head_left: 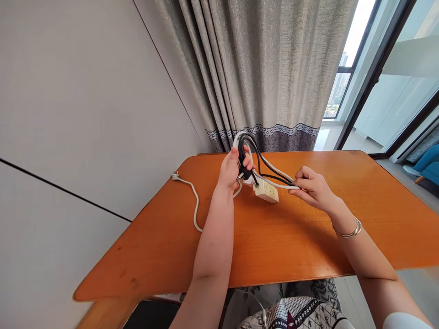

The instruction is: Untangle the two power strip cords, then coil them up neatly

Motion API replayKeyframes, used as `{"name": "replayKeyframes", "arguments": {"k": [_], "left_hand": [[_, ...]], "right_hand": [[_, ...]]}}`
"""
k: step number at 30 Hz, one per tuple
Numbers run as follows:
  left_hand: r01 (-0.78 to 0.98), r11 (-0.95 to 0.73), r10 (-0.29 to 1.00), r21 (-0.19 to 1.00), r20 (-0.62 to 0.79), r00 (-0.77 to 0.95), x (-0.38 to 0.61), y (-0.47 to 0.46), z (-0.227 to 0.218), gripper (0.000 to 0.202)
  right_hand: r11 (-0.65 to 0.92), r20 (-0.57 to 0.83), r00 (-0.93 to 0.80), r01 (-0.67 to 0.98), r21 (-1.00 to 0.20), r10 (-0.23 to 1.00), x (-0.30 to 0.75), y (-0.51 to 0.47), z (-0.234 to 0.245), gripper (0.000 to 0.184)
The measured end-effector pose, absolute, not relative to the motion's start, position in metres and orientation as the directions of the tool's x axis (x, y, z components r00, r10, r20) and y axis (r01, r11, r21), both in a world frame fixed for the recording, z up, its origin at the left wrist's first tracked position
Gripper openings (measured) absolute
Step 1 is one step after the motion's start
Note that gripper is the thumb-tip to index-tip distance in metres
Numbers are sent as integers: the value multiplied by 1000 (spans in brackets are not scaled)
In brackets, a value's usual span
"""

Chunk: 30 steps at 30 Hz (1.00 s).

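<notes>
My left hand (236, 167) is closed round one end of a looped bundle of black and white cables (270, 170), above the middle of the table. A black plug or connector shows at its palm. The other end of the loop is pinched between the thumb and fingers of my right hand (310, 187), so the cables stretch between both hands. Just below the bundle sits a white power strip (266, 191) with a black lead plugged into it. A white cord with a plug (175, 176) runs across the table to the left, partly hidden behind my left forearm.
The orange-brown wooden table (274, 246) meets a pale wall (85, 114) along its left side. Grey curtains (267, 68) hang behind its far edge. A dark-framed glass door (373, 82) stands at the right, with a blue chair (427, 162) beyond.
</notes>
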<state>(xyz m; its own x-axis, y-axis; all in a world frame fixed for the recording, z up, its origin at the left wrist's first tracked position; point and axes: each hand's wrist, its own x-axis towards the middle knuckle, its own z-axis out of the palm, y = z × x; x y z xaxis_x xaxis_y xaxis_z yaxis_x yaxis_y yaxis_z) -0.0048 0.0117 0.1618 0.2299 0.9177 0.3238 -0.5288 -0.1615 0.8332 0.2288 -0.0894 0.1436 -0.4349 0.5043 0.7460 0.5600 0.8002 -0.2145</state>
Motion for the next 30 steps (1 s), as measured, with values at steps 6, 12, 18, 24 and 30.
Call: {"name": "replayKeyframes", "arguments": {"k": [6, 12, 18, 24, 30], "left_hand": [[-365, -198, 692, 910, 394, 605, 10, 3, 149, 86], [-186, -247, 624, 951, 302, 721, 28, -3, 141, 105], [231, -499, 669, 835, 202, 715, 43, -18, 143, 76], [344, -549, 705, 762, 201, 680, 65, -34, 135, 24], [412, -515, 751, 751, 163, 640, 65, -38, 136, 16]], "right_hand": [[574, 490, -333, 236, -784, 806, 218, -113, 171, 40], [356, 368, -148, -100, -929, 918, 208, -98, 178, 53], [295, 295, 49, -323, -899, 954, 193, -89, 171, 58], [256, 211, 150, -428, -867, 966, 190, -83, 165, 54], [253, 234, 97, -334, -908, 967, 210, -72, 163, 52]]}}
